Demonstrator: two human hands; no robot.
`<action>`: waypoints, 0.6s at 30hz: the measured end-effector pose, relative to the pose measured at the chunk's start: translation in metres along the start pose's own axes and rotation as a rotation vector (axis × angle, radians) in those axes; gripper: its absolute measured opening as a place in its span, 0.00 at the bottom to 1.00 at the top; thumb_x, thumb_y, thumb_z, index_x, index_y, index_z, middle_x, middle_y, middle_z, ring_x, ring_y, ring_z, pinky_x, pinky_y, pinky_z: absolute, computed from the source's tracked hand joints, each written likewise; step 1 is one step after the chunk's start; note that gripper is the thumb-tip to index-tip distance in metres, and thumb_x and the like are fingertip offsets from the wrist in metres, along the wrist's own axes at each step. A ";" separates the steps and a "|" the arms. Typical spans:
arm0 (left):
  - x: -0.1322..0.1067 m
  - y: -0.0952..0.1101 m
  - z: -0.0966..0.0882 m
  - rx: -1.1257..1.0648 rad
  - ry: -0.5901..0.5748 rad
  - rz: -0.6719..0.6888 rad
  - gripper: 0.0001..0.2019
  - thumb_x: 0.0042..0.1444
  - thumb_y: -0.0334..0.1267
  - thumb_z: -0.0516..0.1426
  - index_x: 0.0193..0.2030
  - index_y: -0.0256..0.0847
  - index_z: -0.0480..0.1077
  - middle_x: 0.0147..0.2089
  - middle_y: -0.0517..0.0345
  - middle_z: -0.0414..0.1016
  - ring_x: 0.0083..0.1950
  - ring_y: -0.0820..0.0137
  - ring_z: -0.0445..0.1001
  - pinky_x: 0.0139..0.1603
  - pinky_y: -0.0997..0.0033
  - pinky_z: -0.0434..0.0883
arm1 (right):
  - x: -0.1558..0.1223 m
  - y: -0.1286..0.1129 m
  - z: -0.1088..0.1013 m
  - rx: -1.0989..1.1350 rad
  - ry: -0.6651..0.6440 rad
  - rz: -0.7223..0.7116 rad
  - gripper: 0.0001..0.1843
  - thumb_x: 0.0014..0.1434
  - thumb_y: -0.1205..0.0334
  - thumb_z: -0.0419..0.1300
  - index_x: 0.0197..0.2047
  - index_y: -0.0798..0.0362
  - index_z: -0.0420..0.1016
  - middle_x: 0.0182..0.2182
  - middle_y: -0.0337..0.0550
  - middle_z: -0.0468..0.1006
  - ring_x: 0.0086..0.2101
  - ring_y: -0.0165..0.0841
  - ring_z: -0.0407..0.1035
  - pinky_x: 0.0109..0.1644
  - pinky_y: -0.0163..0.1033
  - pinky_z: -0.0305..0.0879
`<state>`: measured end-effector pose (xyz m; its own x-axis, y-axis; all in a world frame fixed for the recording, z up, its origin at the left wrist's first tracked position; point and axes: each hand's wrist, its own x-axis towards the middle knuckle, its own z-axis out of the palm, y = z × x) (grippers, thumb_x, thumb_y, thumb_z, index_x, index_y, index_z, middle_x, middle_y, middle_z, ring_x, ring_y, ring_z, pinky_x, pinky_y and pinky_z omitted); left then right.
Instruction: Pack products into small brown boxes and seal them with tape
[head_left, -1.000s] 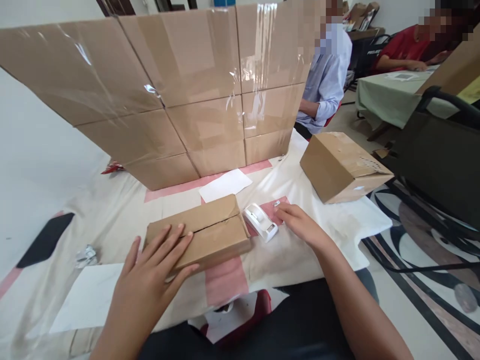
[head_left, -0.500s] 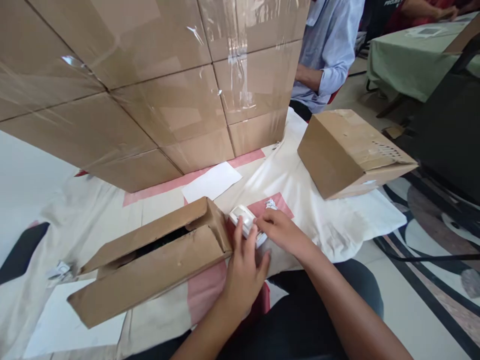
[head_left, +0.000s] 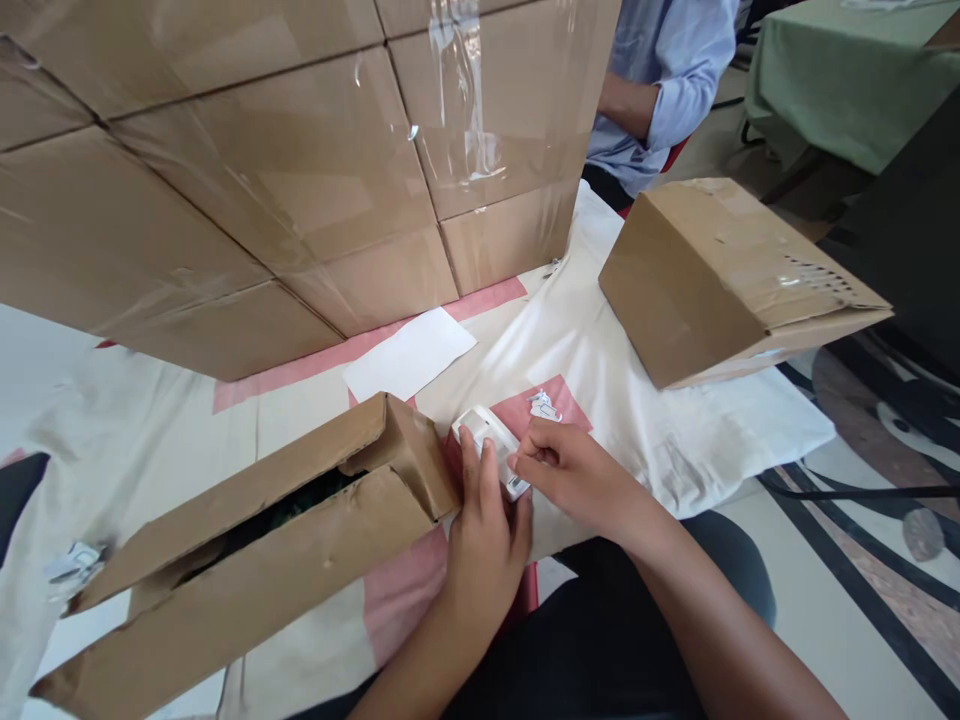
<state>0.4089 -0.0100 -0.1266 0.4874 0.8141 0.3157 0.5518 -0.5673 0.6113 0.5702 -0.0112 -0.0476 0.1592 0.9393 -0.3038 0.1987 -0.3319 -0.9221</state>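
Note:
A small white plastic device (head_left: 475, 421), box-shaped with rounded corners, lies on the cloth near the end of the long open carton. Its exact kind I cannot tell. My left hand (head_left: 481, 545) grips it, two fingers across its top and the thumb along the near side. My right hand (head_left: 576, 474) is closed in a pinch at the device's right edge; whatever is between thumb and finger is hidden. Just beyond the right hand, a little heap of small white pieces (head_left: 544, 406) rests on a pink patch of the cloth.
The long carton (head_left: 300, 590) with parted flaps stands at left, dark inside. Taped stacked boxes (head_left: 285, 170) form a wall behind. A closed carton (head_left: 682, 290) sits at right. White paper (head_left: 411, 352) lies between. Across the table is a person in a blue shirt (head_left: 690, 80).
The view has tilted down and shifted slightly. My left fingers have moved a little on the white device, and my right hand has curled more tightly at its edge.

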 end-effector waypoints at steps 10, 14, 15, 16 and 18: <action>0.005 0.005 -0.007 -0.006 -0.024 -0.018 0.45 0.66 0.37 0.58 0.79 0.47 0.32 0.81 0.39 0.36 0.79 0.54 0.44 0.68 0.57 0.70 | -0.031 0.012 -0.002 0.009 0.007 0.022 0.12 0.60 0.60 0.57 0.25 0.51 0.63 0.26 0.35 0.63 0.29 0.30 0.56 0.33 0.38 0.53; 0.005 0.005 -0.009 0.012 -0.042 -0.034 0.46 0.65 0.37 0.59 0.79 0.46 0.31 0.81 0.39 0.36 0.79 0.53 0.47 0.69 0.55 0.69 | -0.042 0.021 -0.002 0.046 0.000 0.056 0.15 0.60 0.59 0.57 0.24 0.50 0.59 0.24 0.33 0.59 0.27 0.29 0.54 0.32 0.38 0.52; 0.005 0.005 -0.009 0.015 -0.046 -0.036 0.46 0.65 0.37 0.59 0.79 0.46 0.31 0.81 0.39 0.36 0.79 0.52 0.48 0.69 0.55 0.69 | -0.043 0.023 -0.002 0.059 -0.002 0.072 0.15 0.60 0.58 0.57 0.24 0.50 0.59 0.24 0.33 0.58 0.27 0.28 0.53 0.32 0.38 0.51; 0.005 0.006 -0.010 0.015 -0.051 -0.036 0.46 0.65 0.37 0.59 0.79 0.46 0.32 0.81 0.39 0.36 0.79 0.52 0.48 0.68 0.54 0.70 | -0.044 0.025 -0.002 0.070 0.001 0.086 0.15 0.60 0.58 0.57 0.24 0.50 0.58 0.23 0.32 0.58 0.26 0.28 0.53 0.31 0.38 0.51; 0.006 0.006 -0.011 0.013 -0.059 -0.027 0.44 0.65 0.37 0.59 0.79 0.47 0.34 0.81 0.39 0.35 0.78 0.51 0.50 0.66 0.54 0.72 | -0.044 0.029 -0.001 0.089 0.011 0.103 0.16 0.60 0.57 0.58 0.24 0.50 0.59 0.23 0.32 0.57 0.26 0.28 0.52 0.31 0.37 0.50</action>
<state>0.4073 -0.0076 -0.1128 0.5108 0.8209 0.2554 0.5742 -0.5468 0.6093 0.5702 -0.0620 -0.0603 0.1852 0.8997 -0.3954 0.0942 -0.4167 -0.9041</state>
